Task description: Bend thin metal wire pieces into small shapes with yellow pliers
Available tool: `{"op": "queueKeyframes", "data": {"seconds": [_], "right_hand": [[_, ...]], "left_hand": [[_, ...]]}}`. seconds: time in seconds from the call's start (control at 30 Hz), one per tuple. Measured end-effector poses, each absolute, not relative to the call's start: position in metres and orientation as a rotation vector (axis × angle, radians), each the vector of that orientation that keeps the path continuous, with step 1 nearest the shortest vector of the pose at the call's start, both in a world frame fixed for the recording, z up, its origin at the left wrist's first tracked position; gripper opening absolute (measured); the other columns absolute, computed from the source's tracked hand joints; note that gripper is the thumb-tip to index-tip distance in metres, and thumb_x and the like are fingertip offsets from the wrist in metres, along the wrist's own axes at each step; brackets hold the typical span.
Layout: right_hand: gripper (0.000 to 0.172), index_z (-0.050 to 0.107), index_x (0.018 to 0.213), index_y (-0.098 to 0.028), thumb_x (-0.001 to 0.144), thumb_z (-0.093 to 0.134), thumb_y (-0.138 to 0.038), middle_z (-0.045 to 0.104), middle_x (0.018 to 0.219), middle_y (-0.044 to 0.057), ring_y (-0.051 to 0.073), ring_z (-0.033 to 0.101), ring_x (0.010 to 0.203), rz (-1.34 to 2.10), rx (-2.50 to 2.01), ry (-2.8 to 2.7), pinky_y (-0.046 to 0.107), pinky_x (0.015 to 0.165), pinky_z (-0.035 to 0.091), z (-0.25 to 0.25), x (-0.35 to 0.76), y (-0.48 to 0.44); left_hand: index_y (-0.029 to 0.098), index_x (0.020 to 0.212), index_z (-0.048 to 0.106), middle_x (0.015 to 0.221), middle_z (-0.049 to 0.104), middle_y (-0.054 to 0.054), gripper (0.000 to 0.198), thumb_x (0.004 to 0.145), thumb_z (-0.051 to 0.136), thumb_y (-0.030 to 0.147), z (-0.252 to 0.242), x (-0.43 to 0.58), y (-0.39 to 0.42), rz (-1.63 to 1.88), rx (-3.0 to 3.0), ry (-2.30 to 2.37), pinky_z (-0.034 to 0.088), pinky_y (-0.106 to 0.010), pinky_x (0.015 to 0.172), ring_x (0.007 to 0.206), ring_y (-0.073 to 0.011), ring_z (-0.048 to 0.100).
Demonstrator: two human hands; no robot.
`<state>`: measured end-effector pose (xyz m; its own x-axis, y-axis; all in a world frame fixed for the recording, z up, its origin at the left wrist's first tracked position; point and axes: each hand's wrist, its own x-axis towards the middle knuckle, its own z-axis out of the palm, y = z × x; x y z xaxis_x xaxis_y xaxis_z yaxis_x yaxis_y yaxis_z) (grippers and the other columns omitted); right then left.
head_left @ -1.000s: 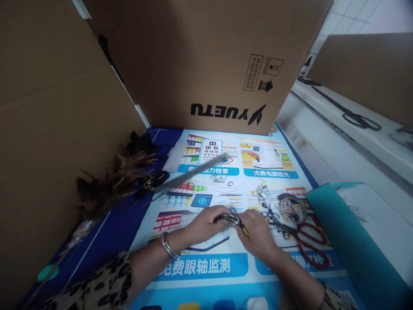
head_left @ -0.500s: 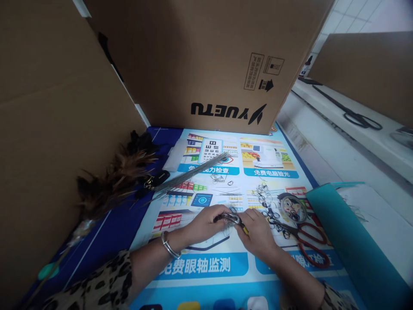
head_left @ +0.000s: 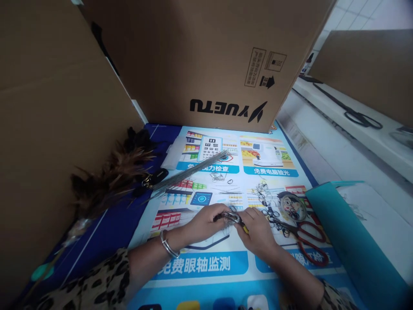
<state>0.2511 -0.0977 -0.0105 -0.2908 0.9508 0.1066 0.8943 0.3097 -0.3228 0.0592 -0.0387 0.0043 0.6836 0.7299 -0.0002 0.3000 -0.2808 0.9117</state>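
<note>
Close together over the printed sheet, my two hands meet at a small pair of pliers (head_left: 233,217) with a silvery head and some yellow on the handle. My right hand (head_left: 258,230) is wrapped round the yellow handle. My left hand (head_left: 208,220), its fingers closed, grips at a dark curved piece on the other side; whether that belongs to the pliers is unclear. Fine wire seems to stick up between the hands. Just right of them lie several small black rings (head_left: 274,220) and scissors (head_left: 311,241) with red handles.
A bundle of thin straight wires (head_left: 196,168) lies behind my hands, near brown feathers (head_left: 112,172). A clear round dish (head_left: 293,206) sits by the scissors. Cardboard (head_left: 206,56) walls the back and left. On the right stands a teal box (head_left: 342,232); black scissors (head_left: 361,118) rest on a ledge.
My hands and the pliers stay nearly in the same place. The view has shifted slightly, with the feathers and cardboard a little further left.
</note>
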Motion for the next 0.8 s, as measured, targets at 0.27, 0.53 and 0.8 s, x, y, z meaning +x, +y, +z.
{"op": "queueKeyframes", "data": {"seconds": [0.27, 0.53, 0.8], "right_hand": [[0.018, 0.055, 0.095, -0.017, 0.082, 0.047, -0.025, 0.053, 0.087, 0.008, 0.021, 0.046, 0.084, 0.268, -1.653, -2.297, 0.033, 0.074, 0.036, -0.0102, 0.2502, -0.0976], [0.018, 0.055, 0.095, -0.017, 0.082, 0.046, -0.026, 0.053, 0.087, 0.008, 0.021, 0.046, 0.084, 0.274, -1.657, -2.303, 0.033, 0.073, 0.037, -0.0106, 0.2502, -0.0978], [0.019, 0.055, 0.096, -0.017, 0.082, 0.046, -0.026, 0.053, 0.088, 0.008, 0.021, 0.047, 0.084, 0.271, -1.660, -2.303, 0.032, 0.072, 0.037, -0.0115, 0.2503, -0.0973]], "left_hand": [[0.018, 0.089, 0.058, 0.086, 0.061, -0.001, 0.014, 0.079, 0.049, 0.014, 0.0048, 0.0595, -0.0383, 0.530, 1.883, 0.801, 0.042, -0.024, 0.071, 0.080, -0.0139, 0.056], [0.018, 0.092, 0.058, 0.089, 0.062, -0.002, 0.017, 0.078, 0.049, 0.016, 0.0024, 0.0582, -0.0381, 0.537, 1.869, 0.798, 0.043, -0.025, 0.073, 0.081, -0.0150, 0.056], [0.018, 0.094, 0.059, 0.089, 0.062, -0.002, 0.018, 0.080, 0.049, 0.018, 0.0034, 0.0586, -0.0382, 0.517, 1.857, 0.810, 0.043, -0.026, 0.075, 0.082, -0.0154, 0.056]]}}
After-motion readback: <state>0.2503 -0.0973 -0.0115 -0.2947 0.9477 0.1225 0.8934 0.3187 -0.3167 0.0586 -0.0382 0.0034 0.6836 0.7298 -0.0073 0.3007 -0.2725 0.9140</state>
